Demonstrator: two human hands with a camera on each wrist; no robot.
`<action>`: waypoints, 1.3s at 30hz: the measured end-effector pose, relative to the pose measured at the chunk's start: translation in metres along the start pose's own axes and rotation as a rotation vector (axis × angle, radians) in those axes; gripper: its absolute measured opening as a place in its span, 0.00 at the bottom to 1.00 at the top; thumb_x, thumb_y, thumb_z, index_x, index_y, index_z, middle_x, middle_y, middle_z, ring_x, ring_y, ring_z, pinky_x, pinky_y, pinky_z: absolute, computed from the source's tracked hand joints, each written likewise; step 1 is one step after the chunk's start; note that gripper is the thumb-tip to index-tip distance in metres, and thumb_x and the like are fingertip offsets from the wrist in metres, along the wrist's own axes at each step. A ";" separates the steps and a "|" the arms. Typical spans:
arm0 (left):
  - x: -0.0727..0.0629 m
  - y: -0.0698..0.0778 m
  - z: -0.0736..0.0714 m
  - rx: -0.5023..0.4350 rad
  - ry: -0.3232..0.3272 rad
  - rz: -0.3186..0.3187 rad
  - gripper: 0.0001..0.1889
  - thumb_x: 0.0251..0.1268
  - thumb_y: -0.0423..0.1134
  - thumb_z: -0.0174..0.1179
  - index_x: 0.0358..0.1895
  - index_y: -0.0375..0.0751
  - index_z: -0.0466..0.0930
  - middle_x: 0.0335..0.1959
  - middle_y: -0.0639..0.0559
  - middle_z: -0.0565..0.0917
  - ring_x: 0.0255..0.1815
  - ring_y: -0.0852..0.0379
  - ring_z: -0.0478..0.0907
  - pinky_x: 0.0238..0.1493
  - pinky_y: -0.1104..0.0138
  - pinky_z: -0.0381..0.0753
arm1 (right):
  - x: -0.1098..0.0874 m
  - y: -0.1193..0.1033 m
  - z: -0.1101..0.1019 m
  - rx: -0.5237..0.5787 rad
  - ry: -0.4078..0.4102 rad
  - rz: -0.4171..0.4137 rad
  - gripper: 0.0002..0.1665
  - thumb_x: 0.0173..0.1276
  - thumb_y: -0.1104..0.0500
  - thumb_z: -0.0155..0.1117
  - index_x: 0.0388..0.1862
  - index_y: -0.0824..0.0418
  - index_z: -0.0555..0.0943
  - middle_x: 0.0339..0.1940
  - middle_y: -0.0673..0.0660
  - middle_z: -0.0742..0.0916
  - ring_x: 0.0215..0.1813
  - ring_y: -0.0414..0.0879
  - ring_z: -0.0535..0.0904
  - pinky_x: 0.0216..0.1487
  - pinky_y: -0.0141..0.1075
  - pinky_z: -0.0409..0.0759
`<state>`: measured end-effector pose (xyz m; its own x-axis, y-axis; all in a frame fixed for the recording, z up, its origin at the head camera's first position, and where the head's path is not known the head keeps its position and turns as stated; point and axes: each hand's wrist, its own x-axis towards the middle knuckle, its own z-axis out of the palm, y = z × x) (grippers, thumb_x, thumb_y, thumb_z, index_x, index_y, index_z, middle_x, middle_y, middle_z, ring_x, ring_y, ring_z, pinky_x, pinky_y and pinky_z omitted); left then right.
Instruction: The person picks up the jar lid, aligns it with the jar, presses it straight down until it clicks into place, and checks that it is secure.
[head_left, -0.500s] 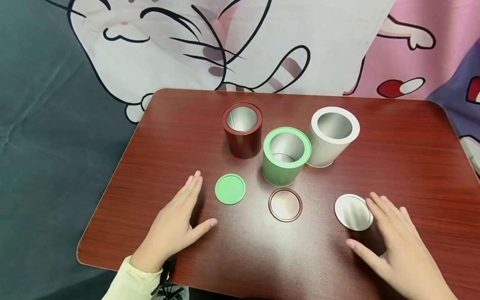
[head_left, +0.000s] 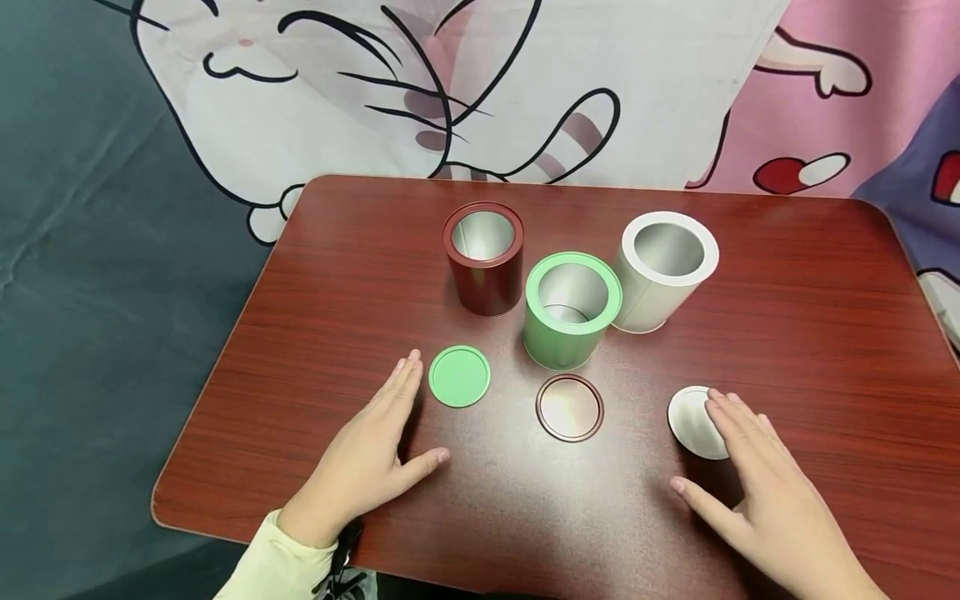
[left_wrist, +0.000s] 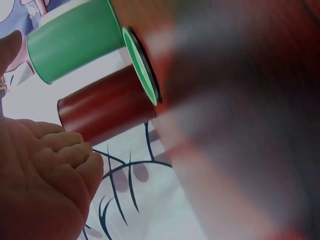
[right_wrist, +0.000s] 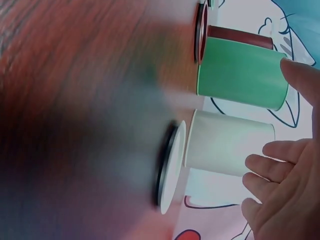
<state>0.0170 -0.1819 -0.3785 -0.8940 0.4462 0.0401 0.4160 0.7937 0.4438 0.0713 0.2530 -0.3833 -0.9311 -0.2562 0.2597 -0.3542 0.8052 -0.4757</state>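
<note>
Three open-topped cans stand upright on the table: a dark red can point(head_left: 487, 283), a green can point(head_left: 562, 342) and a white can point(head_left: 652, 300). In front of them lie a green lid point(head_left: 459, 377), a dark-red-rimmed lid point(head_left: 570, 408) and a white lid point(head_left: 693, 425). My left hand point(head_left: 367, 458) has straight fingers and holds nothing; its fingertips are just left of the green lid. With fingers spread, my right hand point(head_left: 772, 492) hovers by the white lid and covers part of its right side in the head view. Both palms show in the wrist views, with nothing in them.
The brown wooden table point(head_left: 315, 275) has rounded corners. Behind it hangs a cloth point(head_left: 660, 75) with a cartoon cat print. The green and white cans stand close together, and the dark red can is slightly apart at left.
Both hands have moved inward: the left hand to the right, closer to the green lid, and the right hand to the left, over more of the white lid. Cans and lids have stayed put.
</note>
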 end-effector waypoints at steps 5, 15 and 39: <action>0.002 0.005 0.005 -0.040 -0.015 0.026 0.56 0.61 0.58 0.68 0.82 0.43 0.40 0.83 0.48 0.46 0.81 0.48 0.48 0.75 0.52 0.59 | 0.000 -0.003 0.004 0.011 -0.005 0.029 0.58 0.50 0.51 0.82 0.78 0.60 0.64 0.74 0.60 0.72 0.80 0.43 0.56 0.76 0.22 0.45; 0.004 0.015 0.019 -0.046 -0.036 0.093 0.50 0.64 0.52 0.67 0.80 0.34 0.48 0.82 0.44 0.50 0.81 0.49 0.50 0.75 0.53 0.60 | 0.003 -0.006 0.012 -0.006 -0.025 0.075 0.58 0.52 0.48 0.82 0.79 0.55 0.63 0.72 0.58 0.75 0.75 0.33 0.61 0.70 0.15 0.46; 0.031 0.046 0.046 -0.089 -0.099 0.243 0.48 0.66 0.51 0.64 0.79 0.30 0.49 0.80 0.39 0.56 0.81 0.50 0.51 0.75 0.54 0.60 | 0.024 -0.024 0.049 0.032 -0.068 -0.021 0.52 0.53 0.48 0.80 0.74 0.64 0.69 0.69 0.61 0.77 0.69 0.57 0.72 0.74 0.21 0.47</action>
<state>0.0159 -0.1129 -0.3981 -0.7475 0.6606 0.0694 0.5961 0.6212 0.5086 0.0535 0.2016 -0.4070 -0.9269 -0.3095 0.2124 -0.3752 0.7818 -0.4980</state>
